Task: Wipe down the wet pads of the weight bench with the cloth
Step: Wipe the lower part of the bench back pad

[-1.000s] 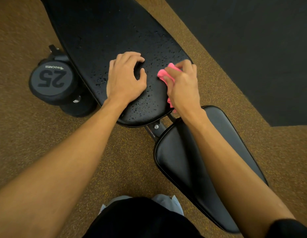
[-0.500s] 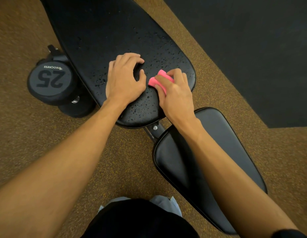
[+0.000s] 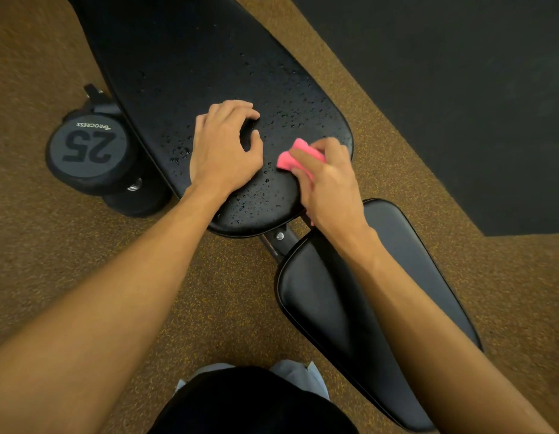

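The right hand (image 3: 326,180), gripping the pink cloth (image 3: 295,156), has swept back rightward across the back pad (image 3: 193,67); the left hand (image 3: 223,148) stays braced, fingers curled; droplets remain, so wiping continues.

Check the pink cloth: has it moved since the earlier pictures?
Yes. The pink cloth, in the right hand, swept from the black back pad's right edge toward the resting left hand, then partway back.
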